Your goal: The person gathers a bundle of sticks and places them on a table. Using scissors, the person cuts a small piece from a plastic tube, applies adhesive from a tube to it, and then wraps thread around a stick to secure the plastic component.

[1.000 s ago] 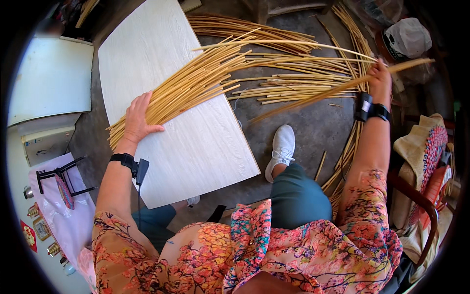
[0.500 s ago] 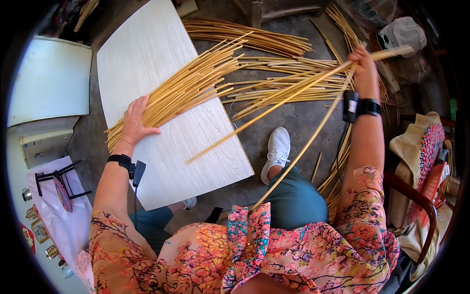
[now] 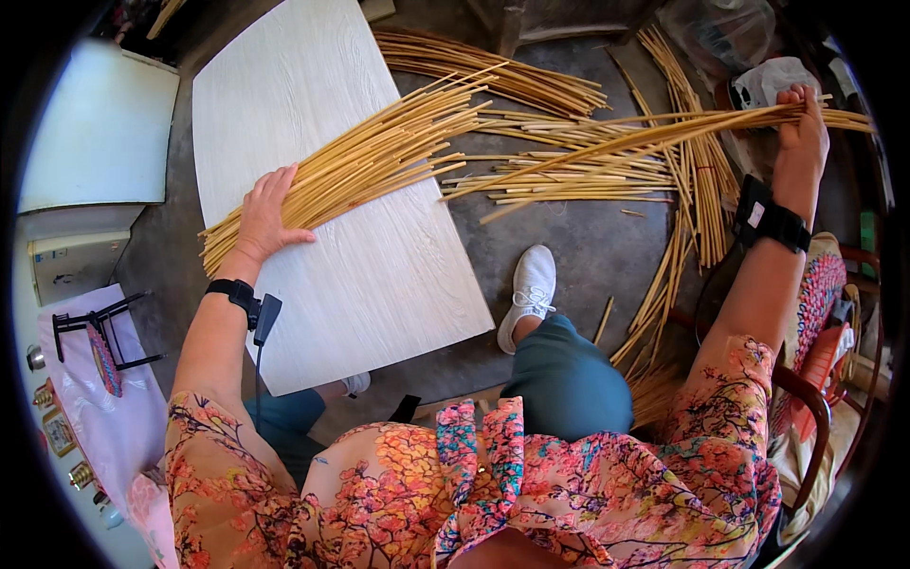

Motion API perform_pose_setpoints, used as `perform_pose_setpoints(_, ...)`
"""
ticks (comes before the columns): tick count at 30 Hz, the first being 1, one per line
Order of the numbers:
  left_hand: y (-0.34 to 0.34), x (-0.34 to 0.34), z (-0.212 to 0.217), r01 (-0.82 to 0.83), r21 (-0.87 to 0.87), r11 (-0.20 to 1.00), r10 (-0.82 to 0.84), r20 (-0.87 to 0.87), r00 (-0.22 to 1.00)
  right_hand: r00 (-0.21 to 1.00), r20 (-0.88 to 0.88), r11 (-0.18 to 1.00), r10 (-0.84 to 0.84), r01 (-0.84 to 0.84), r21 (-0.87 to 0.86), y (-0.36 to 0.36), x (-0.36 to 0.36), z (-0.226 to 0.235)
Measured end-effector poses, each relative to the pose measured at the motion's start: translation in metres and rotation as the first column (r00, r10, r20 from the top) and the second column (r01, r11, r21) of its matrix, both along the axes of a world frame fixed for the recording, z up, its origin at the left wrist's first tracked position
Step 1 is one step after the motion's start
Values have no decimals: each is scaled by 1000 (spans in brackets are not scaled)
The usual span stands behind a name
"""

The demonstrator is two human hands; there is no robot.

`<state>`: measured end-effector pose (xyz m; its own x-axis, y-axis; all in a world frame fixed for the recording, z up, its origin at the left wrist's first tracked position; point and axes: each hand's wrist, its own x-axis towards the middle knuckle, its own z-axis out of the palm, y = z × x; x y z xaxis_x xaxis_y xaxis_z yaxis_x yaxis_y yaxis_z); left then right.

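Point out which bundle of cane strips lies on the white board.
The bundle under the left hand; it alone rests on the board. The others lie on the floor or in the right hand.

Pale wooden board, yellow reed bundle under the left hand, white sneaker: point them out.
Pale wooden board [image 3: 379, 275], head view, bare middle of its top.
Yellow reed bundle [image 3: 379, 156], head view, mid-length of stalks.
White sneaker [image 3: 529, 289], head view, laces.
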<state>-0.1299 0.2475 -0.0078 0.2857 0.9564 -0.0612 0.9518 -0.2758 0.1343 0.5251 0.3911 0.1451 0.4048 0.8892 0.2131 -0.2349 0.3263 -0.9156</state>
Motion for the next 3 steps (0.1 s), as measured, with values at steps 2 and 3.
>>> perform_pose_setpoints(2,2,1,1,0,-7,1000,0,16,1000,993,-95,996,-73,78,43,0,-8,18)
perform_pose_setpoints(3,2,1,2,0,-11,1000,1,22,1000,994,-89,996,-70,74,47,0,-9,24)
